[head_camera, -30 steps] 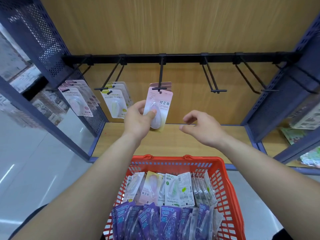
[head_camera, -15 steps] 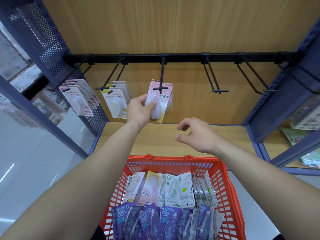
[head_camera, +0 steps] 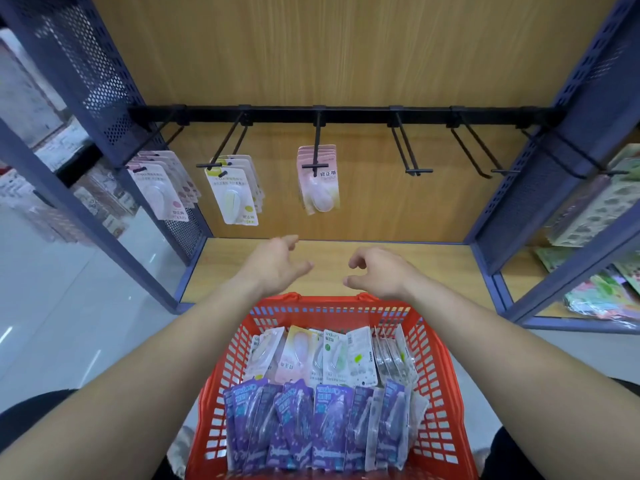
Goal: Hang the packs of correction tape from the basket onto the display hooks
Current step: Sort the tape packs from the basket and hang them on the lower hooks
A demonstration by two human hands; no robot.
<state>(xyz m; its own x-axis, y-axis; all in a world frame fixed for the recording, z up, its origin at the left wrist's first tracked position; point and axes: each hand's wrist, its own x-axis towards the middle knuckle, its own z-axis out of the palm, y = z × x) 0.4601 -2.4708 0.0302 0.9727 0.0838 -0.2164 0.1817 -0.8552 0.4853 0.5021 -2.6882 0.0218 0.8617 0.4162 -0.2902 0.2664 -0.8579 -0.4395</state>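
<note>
My left hand and right hand hover side by side just beyond the far rim of the red basket. Both are loosely open, fingers a little curled, holding nothing. In the basket a back row of pale packs stands behind a front row of purple packs. Up on the rail, pink packs hang from the middle hook and yellow packs from the hook to its left. The bare hooks to the right have open air below them.

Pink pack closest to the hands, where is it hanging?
In the head view the pink pack hangs on the third hook from the left, right of the yellow packs and left of an empty hook, above the left hand.
</note>
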